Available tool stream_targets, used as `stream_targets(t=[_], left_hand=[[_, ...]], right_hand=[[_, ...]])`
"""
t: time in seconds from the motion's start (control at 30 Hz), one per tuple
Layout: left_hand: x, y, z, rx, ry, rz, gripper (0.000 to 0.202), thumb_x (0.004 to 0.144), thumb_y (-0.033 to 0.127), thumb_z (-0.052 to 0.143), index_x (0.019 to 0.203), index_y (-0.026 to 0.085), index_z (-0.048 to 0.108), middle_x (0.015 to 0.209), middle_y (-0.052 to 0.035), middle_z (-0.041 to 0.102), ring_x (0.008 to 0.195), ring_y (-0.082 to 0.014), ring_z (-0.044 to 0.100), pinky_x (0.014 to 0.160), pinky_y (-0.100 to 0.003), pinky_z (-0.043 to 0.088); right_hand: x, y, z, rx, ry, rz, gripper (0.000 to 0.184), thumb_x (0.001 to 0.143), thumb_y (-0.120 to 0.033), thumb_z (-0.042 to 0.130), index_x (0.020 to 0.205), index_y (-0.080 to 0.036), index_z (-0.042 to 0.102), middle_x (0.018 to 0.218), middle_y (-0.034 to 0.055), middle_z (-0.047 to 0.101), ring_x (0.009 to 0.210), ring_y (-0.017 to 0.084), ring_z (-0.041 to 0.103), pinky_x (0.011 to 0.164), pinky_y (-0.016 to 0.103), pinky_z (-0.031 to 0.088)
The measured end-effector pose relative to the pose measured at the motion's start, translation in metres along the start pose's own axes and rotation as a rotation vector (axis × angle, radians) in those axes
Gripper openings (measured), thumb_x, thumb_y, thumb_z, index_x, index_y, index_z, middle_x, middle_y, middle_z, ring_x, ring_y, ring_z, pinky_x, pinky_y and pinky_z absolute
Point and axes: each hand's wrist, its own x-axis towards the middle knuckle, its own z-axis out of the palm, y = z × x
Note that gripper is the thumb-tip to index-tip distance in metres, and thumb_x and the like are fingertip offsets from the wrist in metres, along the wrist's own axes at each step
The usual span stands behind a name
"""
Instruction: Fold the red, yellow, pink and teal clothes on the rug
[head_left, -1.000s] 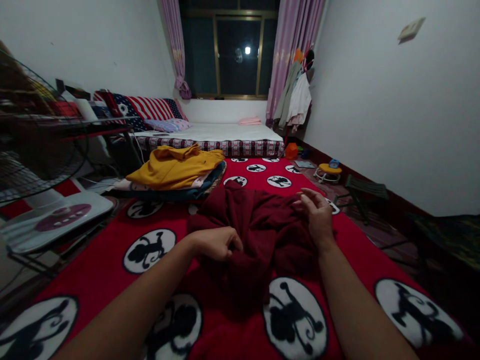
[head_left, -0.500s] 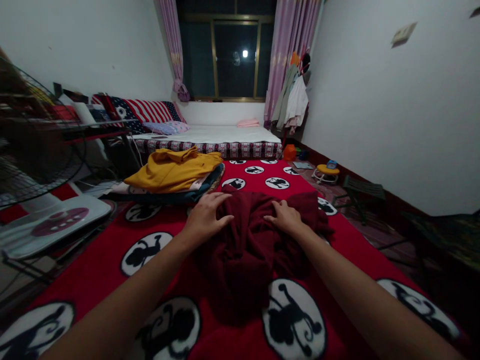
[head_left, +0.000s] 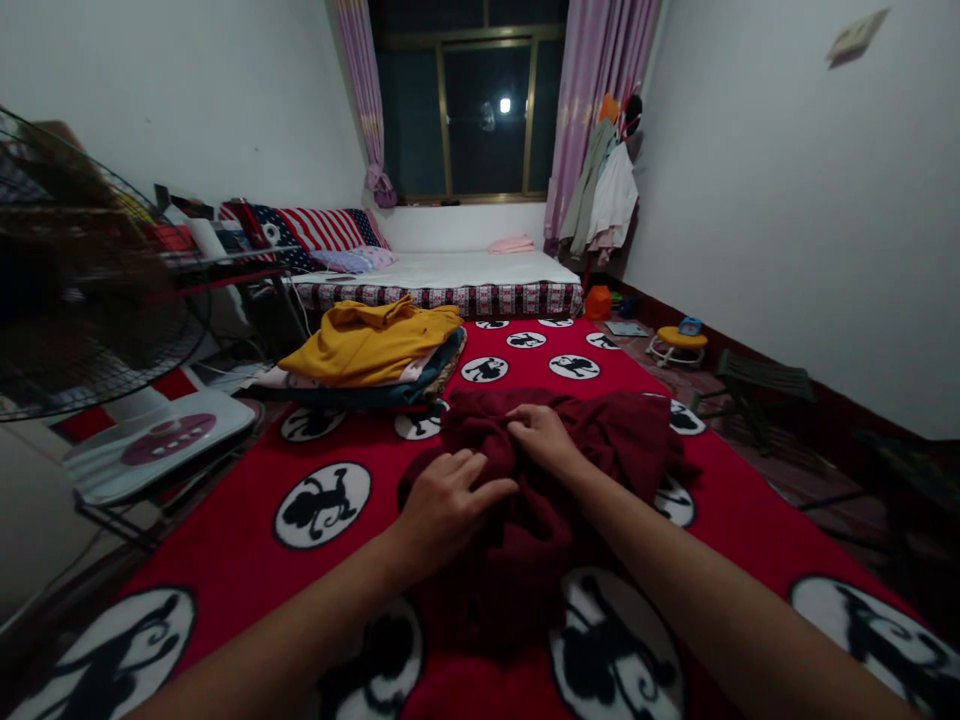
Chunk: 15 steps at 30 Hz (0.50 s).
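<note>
Left hand (head_left: 444,505) rests half-open on the maroon garment (head_left: 615,435), right hand (head_left: 545,438) pinches it, and red blanket (head_left: 232,565) has wider margin toward nine o'clock.

Maroon cloth (head_left: 536,515) partly hidden behind left hand (head_left: 442,500); fan (head_left: 97,265) cut by left edge.

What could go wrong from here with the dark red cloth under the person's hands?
The dark red cloth lies bunched and creased, so tugging it with the left hand or right hand might tangle it further. Its color is close to the red blanket, so an edge could be missed. The clothes pile topped with a yellow garment sits near the blanket's left side; a wide sweep might knock it askew.
</note>
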Motion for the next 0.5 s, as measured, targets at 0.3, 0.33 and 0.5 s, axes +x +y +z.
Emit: stream_targets(t=[0.3,0.33,0.5], left_hand=[[-0.010,0.012,0.007,-0.272,0.065,0.018,0.055,0.087,0.013,0.050,0.138,0.025,0.035,0.120,-0.0075,0.061,0.107,-0.0212,0.056,0.096,-0.040,0.043],[-0.009,0.014,0.009,-0.285,0.056,0.024,0.056,0.088,0.014,0.048,0.141,0.025,0.031,0.122,-0.0082,0.060,0.109,-0.0212,0.056,0.097,-0.040,0.042],[-0.005,0.019,0.014,-0.299,0.029,-0.029,0.062,0.087,0.014,0.048,0.144,0.023,0.026,0.127,-0.0107,0.056,0.115,-0.0231,0.053,0.099,-0.042,0.042]], right_hand=[[-0.080,0.052,-0.085,0.612,0.684,0.220,0.019,0.069,-0.033,0.058,0.084,-0.021,0.058,0.057,-0.0065,0.053,0.046,0.010,0.044,0.044,0.021,0.034],[-0.090,0.056,-0.089,0.609,0.655,0.273,0.020,0.068,-0.034,0.059,0.084,-0.022,0.058,0.055,-0.0066,0.053,0.044,0.011,0.044,0.043,0.021,0.034],[-0.124,0.055,-0.102,0.566,0.434,0.366,0.019,0.067,-0.037,0.057,0.079,-0.022,0.057,0.060,-0.0018,0.061,0.047,0.014,0.053,0.044,0.024,0.041]])
